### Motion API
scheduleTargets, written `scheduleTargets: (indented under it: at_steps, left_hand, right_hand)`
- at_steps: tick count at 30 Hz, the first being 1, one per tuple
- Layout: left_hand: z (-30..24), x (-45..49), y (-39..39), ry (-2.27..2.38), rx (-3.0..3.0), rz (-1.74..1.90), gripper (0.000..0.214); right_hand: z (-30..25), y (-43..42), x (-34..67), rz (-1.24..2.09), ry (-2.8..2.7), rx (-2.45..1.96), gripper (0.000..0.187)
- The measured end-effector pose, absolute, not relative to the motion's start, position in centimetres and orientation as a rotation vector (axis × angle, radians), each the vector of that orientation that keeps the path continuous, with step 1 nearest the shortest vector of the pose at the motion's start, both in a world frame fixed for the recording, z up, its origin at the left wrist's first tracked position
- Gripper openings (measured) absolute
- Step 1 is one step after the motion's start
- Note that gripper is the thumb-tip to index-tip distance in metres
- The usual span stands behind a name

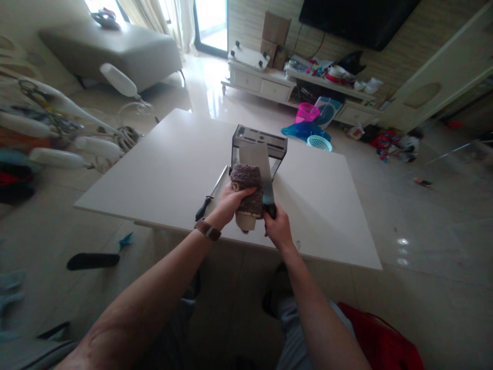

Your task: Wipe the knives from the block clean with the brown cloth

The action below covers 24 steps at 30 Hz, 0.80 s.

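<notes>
My left hand (233, 198) is closed around a brown fuzzy cloth (247, 177), folded thick, with the thumb across its front. The cloth lies against the broad blade of a kitchen knife (268, 187). My right hand (278, 226) grips this knife by its black handle, low at the blade's near end. A pale flat piece (245, 221) shows below the cloth; what it belongs to is unclear. Just beyond the blade stands a black and silver knife block (262, 137), partly hidden. To the left of my hands a sharpening steel (211, 194) with a black handle rests on the table.
The white table (319, 205) spans the space before me. Past it are a pink basket (307, 111), a light blue basket (319, 143) and a cluttered TV cabinet (275, 88). White padded arms of some equipment (96, 147) stand at the left. A red bag (379, 336) sits lower right.
</notes>
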<state>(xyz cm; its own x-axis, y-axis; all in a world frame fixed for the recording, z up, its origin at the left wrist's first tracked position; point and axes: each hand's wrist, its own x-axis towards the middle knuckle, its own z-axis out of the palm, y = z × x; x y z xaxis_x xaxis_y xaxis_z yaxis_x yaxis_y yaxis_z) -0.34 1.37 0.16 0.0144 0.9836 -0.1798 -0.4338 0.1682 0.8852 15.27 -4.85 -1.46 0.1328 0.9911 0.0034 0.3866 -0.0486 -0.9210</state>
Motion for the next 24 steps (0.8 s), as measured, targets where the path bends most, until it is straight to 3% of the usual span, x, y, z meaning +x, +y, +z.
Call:
scheduleTargets:
  at_steps: [24]
  left_hand:
    - [0.3,-5.0,4.9,0.952,0.423,1.857,0.038]
  right_hand:
    - [-0.9,-5.6,15.7,0.810,-1.773,-1.527,0.017]
